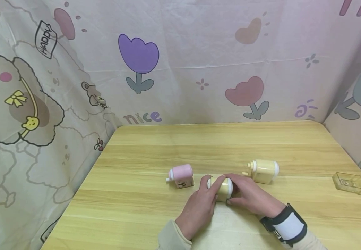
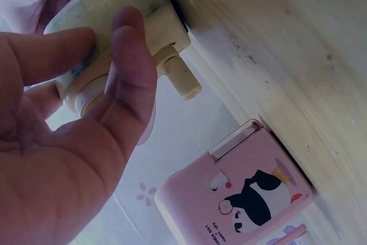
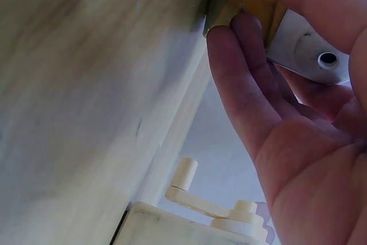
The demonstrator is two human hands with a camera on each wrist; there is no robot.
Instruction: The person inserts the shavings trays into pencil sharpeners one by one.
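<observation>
A pale yellow crank pencil sharpener (image 1: 223,194) stands on the table between both hands. My left hand (image 1: 199,205) grips its crank side with thumb and fingers; the crank handle (image 2: 183,78) sticks out past the fingers in the left wrist view. At the other end, my right hand (image 1: 252,195) holds the white face (image 3: 304,47) with the pencil hole, its fingertips on an amber see-through part (image 3: 249,7) low on the body. Left of the hands is a pink pencil sharpener (image 1: 183,176) with a panda print. A second yellow pencil sharpener (image 1: 264,171) stands behind the right hand.
A see-through yellow shavings drawer (image 1: 350,183) lies near the right edge of the wooden table (image 1: 143,149). A printed cloth (image 1: 180,69) hangs behind the table and along its sides.
</observation>
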